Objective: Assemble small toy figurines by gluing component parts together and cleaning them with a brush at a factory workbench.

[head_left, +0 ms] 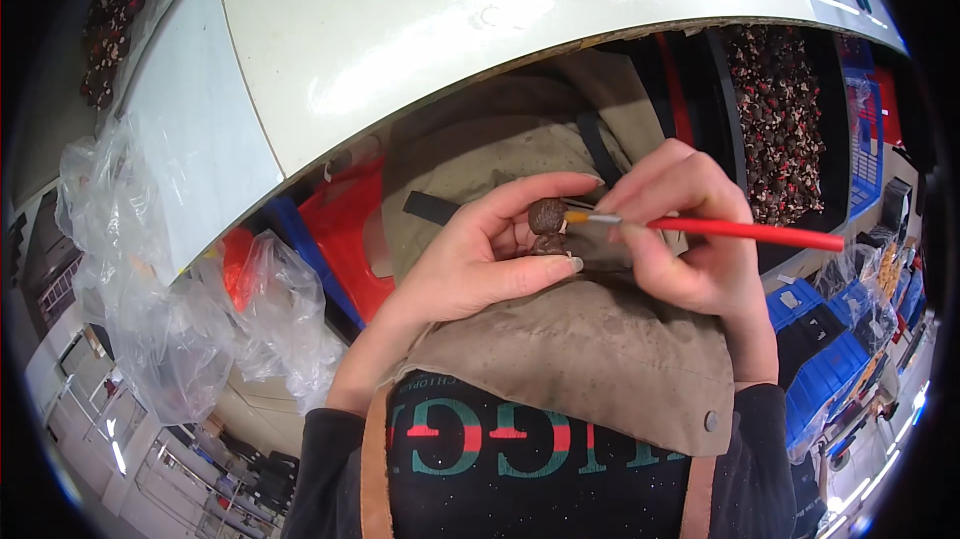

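Observation:
Above my lap, my left hand (485, 249) holds a small brown figurine (547, 217) between thumb and fingers. Its rounded upper part shows a textured surface, and the lower part is partly hidden by my fingers. My right hand (690, 229) grips a paintbrush (745, 229) with a red handle and a metal ferrule. The yellowish brush tip meets the figurine's right side or is very close to it. A brown apron (560, 339) spreads under both hands.
A white table (480, 29) curves across the top. On the right stands a dark bin (775, 119) full of small brown, red and pale pieces, near blue crates (825, 359). Clear plastic bags (170, 289) hang at the left, beside a red seat (345, 224).

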`<control>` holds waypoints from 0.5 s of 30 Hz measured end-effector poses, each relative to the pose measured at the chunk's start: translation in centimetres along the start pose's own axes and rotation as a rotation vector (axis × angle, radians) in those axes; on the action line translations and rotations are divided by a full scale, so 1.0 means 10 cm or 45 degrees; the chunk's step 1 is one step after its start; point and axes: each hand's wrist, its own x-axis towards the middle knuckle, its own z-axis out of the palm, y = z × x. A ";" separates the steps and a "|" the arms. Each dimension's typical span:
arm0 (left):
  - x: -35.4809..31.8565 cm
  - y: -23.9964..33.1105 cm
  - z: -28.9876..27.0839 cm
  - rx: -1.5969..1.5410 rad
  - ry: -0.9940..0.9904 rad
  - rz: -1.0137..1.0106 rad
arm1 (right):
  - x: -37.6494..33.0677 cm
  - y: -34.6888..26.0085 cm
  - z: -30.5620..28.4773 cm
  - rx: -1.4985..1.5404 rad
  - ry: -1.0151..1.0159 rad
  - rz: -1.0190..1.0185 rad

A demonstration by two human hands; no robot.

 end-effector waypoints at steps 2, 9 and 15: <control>0.01 -0.01 0.00 -0.029 -0.039 0.062 | 0.04 -0.03 0.09 -0.028 -0.047 -0.111; -0.02 0.07 0.01 -0.046 0.030 0.005 | 0.01 0.14 -0.08 -0.273 -0.122 -0.049; -0.01 0.07 0.02 -0.036 0.112 -0.031 | -0.09 0.12 -0.09 -0.081 0.073 0.053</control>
